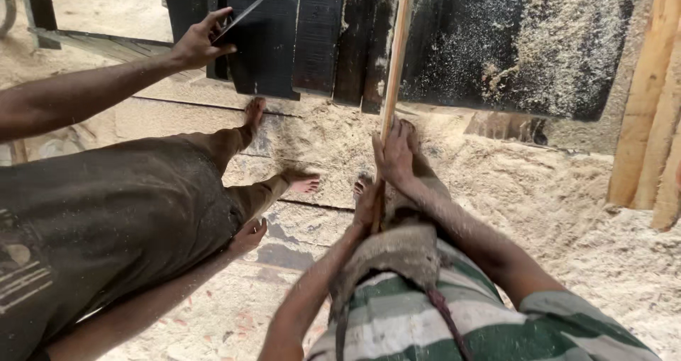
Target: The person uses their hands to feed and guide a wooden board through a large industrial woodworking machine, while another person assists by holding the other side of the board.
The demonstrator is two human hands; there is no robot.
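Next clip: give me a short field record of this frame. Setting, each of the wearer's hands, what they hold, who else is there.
setting: sawdust-covered floor beside dark boards
right hand: right hand gripped around the wooden pole, above the other hand
left hand: left hand gripped on the same pole, lower down
pole: pale, thin, leads up to the frame's top edge
other person: barefoot co-worker on the left; co-worker's raised hand holds a thin flat dark piece by the boards
right edge: pale planks leaning

Wearer's in a green-and-white striped shirt (418, 318) with short sleeves, forearms bare and dusted with sawdust, a dusty grey-brown cloth (397, 254) bunched at the waist.
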